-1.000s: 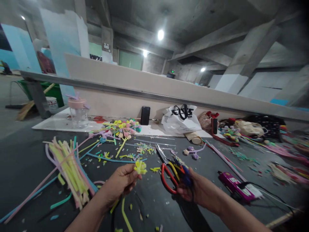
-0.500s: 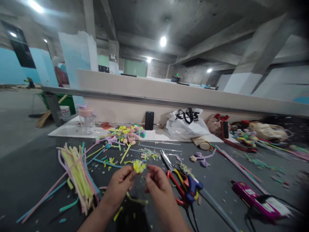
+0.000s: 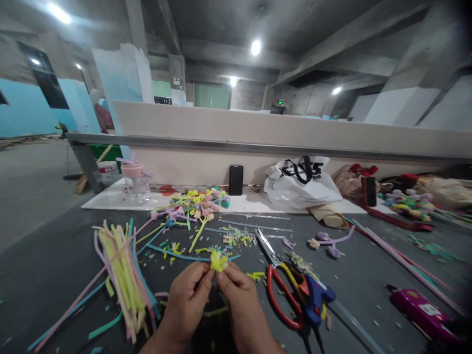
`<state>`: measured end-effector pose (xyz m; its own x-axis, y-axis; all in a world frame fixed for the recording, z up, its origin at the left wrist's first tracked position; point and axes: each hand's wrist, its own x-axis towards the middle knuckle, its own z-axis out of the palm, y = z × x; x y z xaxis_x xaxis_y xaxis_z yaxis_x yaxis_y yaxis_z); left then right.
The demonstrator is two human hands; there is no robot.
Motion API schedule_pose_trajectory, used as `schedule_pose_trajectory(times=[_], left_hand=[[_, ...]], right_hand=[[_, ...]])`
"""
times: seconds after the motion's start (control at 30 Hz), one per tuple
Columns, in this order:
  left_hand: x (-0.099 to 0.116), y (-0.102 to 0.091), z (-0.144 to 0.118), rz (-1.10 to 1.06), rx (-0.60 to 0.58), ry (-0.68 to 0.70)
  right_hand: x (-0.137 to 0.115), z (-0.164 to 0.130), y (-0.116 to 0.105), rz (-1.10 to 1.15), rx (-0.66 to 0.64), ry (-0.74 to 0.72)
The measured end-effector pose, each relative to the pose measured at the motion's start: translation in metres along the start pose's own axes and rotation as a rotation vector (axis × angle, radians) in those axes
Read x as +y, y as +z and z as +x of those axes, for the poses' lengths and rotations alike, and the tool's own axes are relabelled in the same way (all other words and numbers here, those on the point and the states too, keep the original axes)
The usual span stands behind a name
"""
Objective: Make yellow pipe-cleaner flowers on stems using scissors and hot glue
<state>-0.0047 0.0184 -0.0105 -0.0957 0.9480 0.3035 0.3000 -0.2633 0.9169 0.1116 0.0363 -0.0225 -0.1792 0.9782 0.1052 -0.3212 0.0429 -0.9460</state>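
Yellow fuzzy flower [image 3: 219, 261] – pinched between fingers of left hand [image 3: 188, 297] and right hand [image 3: 236, 295], raised above the table

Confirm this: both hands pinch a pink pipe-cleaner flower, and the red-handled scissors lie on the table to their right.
Not quite: the head view shows the flower is yellow, not pink. The left hand and right hand do pinch it, and the red-handled scissors lie to their right.

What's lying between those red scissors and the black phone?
In the head view, between the red scissors and black phone: clear sticks and colourful snippets.
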Motion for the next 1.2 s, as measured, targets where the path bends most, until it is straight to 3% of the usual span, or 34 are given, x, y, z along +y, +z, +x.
schedule_pose_trajectory(times=[0.23, 0.33, 0.6, 0.77, 1.0, 1.2], left_hand=[[-0.003, 0.001, 0.003, -0.480, -0.165, -0.362], [-0.005, 0.001, 0.003, -0.607, -0.193, -0.440], [0.003, 0.000, 0.003, -0.804, -0.282, -0.544], [0.005, -0.002, 0.003, -0.830, -0.376, -0.488], [0.001, -0.008, 0.002, -0.875, -0.501, -0.467], [0.003, -0.008, 0.006, -0.838, -0.462, -0.523]], right_hand=[[-0.006, 0.001, -0.002, 0.149, -0.095, 0.070], [-0.011, -0.001, -0.002, 0.173, -0.108, 0.027], [-0.013, -0.001, -0.005, 0.020, -0.111, -0.131], [-0.016, -0.003, -0.006, 0.075, -0.167, -0.138], [-0.024, -0.003, -0.007, 0.191, -0.318, 0.008], [-0.019, 0.000, -0.008, 0.202, -0.255, 0.105]])
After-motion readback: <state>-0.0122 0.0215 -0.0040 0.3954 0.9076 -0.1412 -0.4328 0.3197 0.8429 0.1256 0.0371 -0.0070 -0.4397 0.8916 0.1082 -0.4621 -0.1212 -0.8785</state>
